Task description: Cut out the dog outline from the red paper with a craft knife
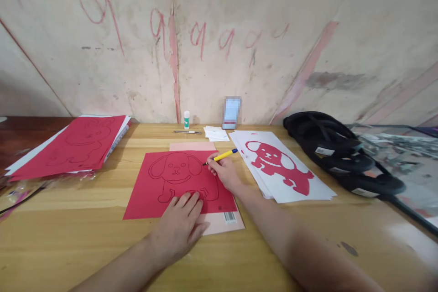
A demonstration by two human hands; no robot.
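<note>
Left hand [181, 226] flat, fingers spread, pressing the red sheet [178, 185] at its 6 o'clock edge. Right hand [224, 174] fingers pinched round one yellow pen [222, 156], tip on the sheet's dog outline at 2 o'clock. One red sheet on the wooden table [85, 237]; white stack with a red dog cut-out [278, 166] at 3 o'clock; one glue stick [186, 120] at 12.

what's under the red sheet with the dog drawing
A pink sheet lies under the red sheet, showing along its top edge and lower right corner with a barcode sticker. Its covered middle cannot be seen.
</note>
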